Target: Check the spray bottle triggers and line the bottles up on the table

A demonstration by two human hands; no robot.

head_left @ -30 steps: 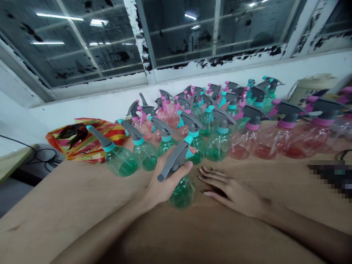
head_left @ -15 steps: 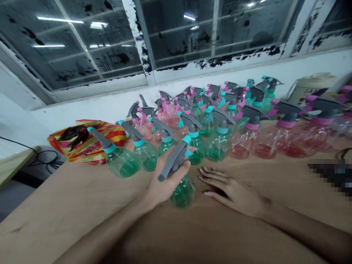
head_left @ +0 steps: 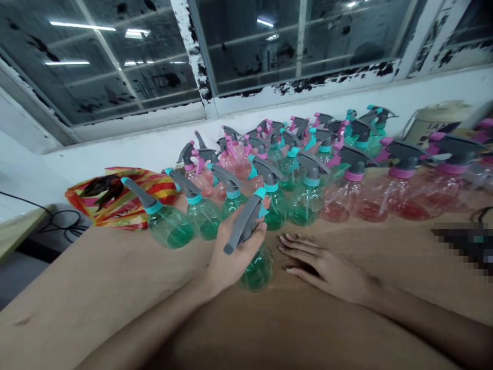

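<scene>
L hand (head_left: 236, 249) wrapped round grey-topped, round clear-green bottle (head_left: 256, 270); R hand (head_left: 321, 264) beside it, fingers slightly spread on smooth worktop (head_left: 154, 272).

Dark object (head_left: 468, 245) pixelated; bag lettering (head_left: 131, 208) blurred.

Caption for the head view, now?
Left hand grips a green spray bottle; right hand rests on the wooden table.

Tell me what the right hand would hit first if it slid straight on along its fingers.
Probably the green spray bottle in the left hand, just beyond the fingertips of the right hand. Depth is unclear from this view, so it might brush the left hand first.
</scene>
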